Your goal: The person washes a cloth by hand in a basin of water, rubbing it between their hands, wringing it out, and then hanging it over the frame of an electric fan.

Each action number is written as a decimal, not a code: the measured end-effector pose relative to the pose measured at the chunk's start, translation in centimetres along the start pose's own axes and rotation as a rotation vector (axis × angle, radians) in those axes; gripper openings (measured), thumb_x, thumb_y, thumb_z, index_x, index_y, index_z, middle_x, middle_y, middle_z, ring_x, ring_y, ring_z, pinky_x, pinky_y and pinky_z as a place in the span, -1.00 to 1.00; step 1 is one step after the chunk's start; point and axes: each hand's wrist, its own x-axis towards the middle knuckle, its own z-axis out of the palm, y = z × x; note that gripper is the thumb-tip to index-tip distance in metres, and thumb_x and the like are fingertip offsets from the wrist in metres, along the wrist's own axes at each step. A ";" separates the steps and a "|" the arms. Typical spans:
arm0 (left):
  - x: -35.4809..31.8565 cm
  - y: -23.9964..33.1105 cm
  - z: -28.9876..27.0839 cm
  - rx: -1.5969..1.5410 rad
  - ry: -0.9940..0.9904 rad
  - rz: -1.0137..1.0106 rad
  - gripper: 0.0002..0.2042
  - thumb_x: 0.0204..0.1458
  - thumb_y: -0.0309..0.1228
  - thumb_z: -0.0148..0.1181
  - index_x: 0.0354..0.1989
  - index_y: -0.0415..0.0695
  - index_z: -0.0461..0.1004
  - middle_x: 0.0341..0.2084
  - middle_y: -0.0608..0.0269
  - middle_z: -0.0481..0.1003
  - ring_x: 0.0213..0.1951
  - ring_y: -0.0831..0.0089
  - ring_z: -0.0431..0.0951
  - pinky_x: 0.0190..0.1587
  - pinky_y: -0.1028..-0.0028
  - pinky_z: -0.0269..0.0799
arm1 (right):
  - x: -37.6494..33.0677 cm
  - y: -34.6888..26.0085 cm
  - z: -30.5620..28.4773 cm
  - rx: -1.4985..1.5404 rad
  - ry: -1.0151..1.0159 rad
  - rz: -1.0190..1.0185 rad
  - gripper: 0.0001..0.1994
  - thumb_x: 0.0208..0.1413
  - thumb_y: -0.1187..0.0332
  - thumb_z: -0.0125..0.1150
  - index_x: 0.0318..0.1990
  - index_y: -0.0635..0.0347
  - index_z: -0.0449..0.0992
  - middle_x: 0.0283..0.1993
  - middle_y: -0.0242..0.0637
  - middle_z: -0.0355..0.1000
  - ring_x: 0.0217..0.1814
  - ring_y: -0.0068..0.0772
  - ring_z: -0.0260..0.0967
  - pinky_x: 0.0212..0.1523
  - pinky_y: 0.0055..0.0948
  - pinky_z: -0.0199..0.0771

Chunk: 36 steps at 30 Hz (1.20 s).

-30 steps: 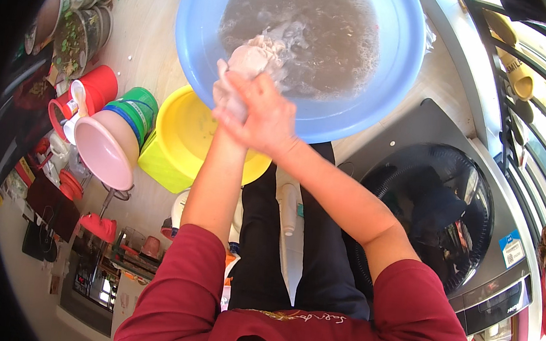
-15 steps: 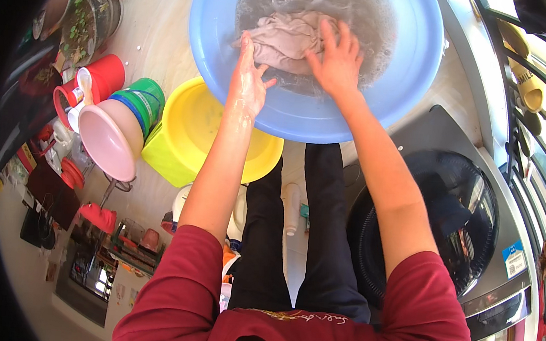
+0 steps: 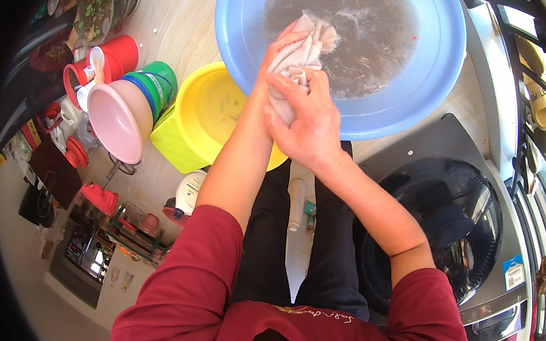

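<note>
A wet, pale pinkish cloth [image 3: 304,51] is bunched up above the left side of a large blue basin [image 3: 398,113], lifted out of the murky, sudsy water [image 3: 368,46]. My left hand [image 3: 279,51] holds it from the left, partly hidden behind its folds. My right hand [image 3: 313,122] grips the lower end, fingers curled round it, close to my left wrist. One end of the cloth hangs loose past the left fingers.
Left of the basin stand a yellow basin [image 3: 207,109], a pink basin [image 3: 114,124], a green bucket [image 3: 157,86] and a red bucket [image 3: 119,56]. A washing machine with a dark round lid [image 3: 433,230] is at my right, beside window railings [image 3: 539,168].
Both hands have raised the cloth from the water toward the basin's left edge. My right hand has come in to the left and closed on it. The view has shifted slightly.
</note>
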 end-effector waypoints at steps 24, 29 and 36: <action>-2.0 -0.8 1.5 0.537 0.325 0.190 -0.16 0.02 0.13 0.02 0.37 0.11 -0.25 0.37 0.25 -0.40 0.35 0.00 -0.29 0.22 -0.18 -0.21 | 6.5 21.4 -2.9 -0.725 -0.097 -0.092 -0.50 -0.02 0.20 0.16 0.14 -0.08 0.29 0.18 -0.27 0.18 0.07 -0.09 0.24 0.03 -0.15 0.33; 0.7 -0.5 2.4 0.334 0.421 0.086 -0.29 0.02 0.00 0.10 0.29 -0.01 0.01 0.25 0.10 0.03 0.20 0.04 0.14 0.10 0.00 0.21 | 6.9 12.9 -1.2 0.006 0.059 0.018 -0.65 -0.11 0.45 0.08 -0.08 0.04 0.51 -0.03 -0.21 0.38 -0.11 -0.21 0.39 -0.10 -0.34 0.43; -1.4 0.2 3.1 0.093 0.219 -0.009 -0.67 0.06 -0.22 0.02 -0.04 -0.11 0.36 -0.40 0.19 0.44 -0.36 0.41 0.47 -0.34 0.42 0.48 | 1.6 1.5 -0.1 0.043 0.005 -0.116 -0.67 -0.29 0.42 0.31 -0.22 0.03 0.54 -0.22 -0.26 0.32 -0.26 -0.29 0.34 -0.36 -0.45 0.41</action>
